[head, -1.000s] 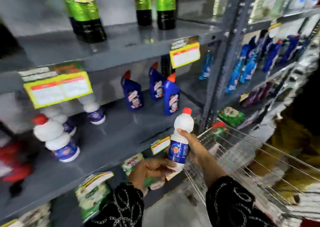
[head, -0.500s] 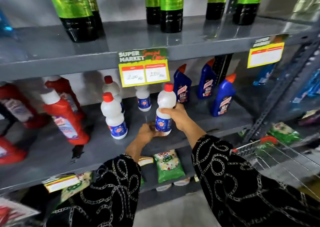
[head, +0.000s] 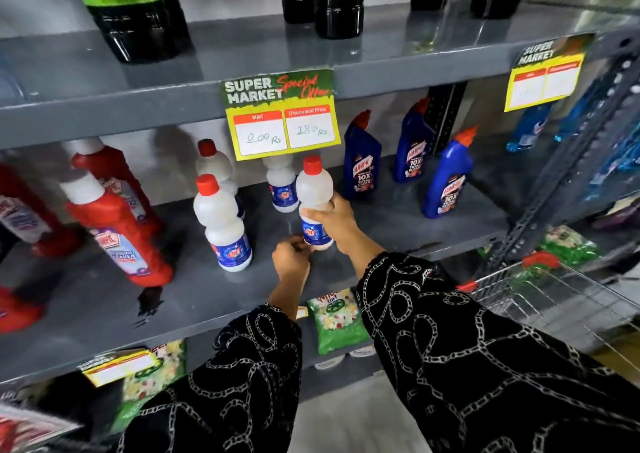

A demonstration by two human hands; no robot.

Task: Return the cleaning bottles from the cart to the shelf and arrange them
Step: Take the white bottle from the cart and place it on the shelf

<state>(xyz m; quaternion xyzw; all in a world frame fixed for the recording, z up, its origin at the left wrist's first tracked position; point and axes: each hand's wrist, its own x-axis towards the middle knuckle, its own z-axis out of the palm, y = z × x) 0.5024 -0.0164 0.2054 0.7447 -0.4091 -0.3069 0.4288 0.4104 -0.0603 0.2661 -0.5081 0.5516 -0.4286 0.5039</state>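
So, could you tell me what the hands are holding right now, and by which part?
The right hand grips the white bottle around its waist, above the blue label. The left hand touches its base with the fingertips; whether it truly grips cannot be told.

Both sleeves (head: 467, 366) are black, printed with white chain-link loops.

1. The right hand (head: 331, 218) is stretched forward from the lower right, fingers wrapped round the waist of a white bottle (head: 314, 200) — held upright, thumb side up.
2. The left hand (head: 291, 258) sits lower and just to the left, fingers curled loosely, fingertips at the bottle's base.
3. Both forearms reach forward, bare at the wrists — black sleeves with a white chain pattern cover the rest.
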